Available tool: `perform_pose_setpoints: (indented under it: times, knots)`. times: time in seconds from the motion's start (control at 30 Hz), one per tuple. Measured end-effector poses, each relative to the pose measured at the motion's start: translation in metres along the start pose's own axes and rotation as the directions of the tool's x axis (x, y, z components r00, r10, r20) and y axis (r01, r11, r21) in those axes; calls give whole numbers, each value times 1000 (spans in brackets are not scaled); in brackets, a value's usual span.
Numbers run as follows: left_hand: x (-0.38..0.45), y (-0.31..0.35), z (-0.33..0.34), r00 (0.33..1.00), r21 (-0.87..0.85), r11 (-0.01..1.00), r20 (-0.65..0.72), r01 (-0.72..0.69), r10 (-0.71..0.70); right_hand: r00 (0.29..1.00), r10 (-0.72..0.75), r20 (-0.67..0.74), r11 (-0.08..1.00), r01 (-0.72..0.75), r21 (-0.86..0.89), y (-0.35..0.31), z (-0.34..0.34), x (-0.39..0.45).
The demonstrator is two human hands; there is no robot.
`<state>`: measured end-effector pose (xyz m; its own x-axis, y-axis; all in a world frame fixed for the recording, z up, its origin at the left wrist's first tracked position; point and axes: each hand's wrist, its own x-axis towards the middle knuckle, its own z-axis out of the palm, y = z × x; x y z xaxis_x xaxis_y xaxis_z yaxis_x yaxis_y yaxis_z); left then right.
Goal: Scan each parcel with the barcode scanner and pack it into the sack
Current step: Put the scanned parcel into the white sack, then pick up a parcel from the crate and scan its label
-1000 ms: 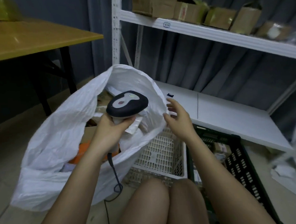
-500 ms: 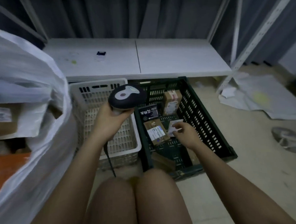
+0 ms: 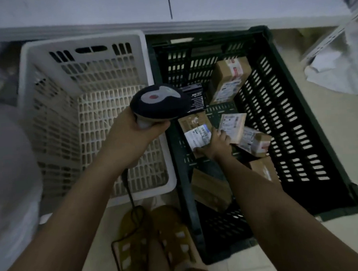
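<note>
Right now the right hand (image 3: 214, 142) is down in the dark crate (image 3: 297, 116), fingers curled on a labelled parcel (image 3: 196, 130), its label facing up. The left hand (image 3: 130, 135) grips the barcode scanner (image 3: 159, 103) just up and left of that parcel, so the scan looks like a short lift toward it. Other parcels lie around; the sack (image 3: 7, 165) sits far left, beyond the white basket (image 3: 82, 43)

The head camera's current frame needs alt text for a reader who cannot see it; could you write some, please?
Seen from above, a person's right hand grips a labelled parcel in a dark green crate holding several cardboard parcels. The left hand holds a barcode scanner over an adjacent white basket.
</note>
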<state>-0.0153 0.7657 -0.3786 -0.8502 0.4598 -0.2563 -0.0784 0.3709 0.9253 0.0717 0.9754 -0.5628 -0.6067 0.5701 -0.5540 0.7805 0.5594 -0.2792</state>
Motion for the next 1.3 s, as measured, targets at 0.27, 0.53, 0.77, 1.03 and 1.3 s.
perform_pose_setpoints:
  times: [0.27,0.53,0.77,1.03,1.3]
  knots:
    - [14,-17,-10,999,-21,1000,-31,10,-11,991,85,105,936,-43,-348,-7,20,37]
    - [11,-22,-17,998,-39,999,-54,25,-27,976,170,138,943,-120,-311,-19,38,30]
    - [6,-17,-24,998,-33,999,-58,11,-13,971,187,148,939,-133,-319,-38,11,26]
    - [-24,31,-36,995,-46,995,-54,-88,86,972,182,147,896,-103,-431,-68,-72,-19]
    - [-107,109,-50,975,-122,972,-122,-199,184,999,-16,-44,929,-1,-370,-97,-184,-136]
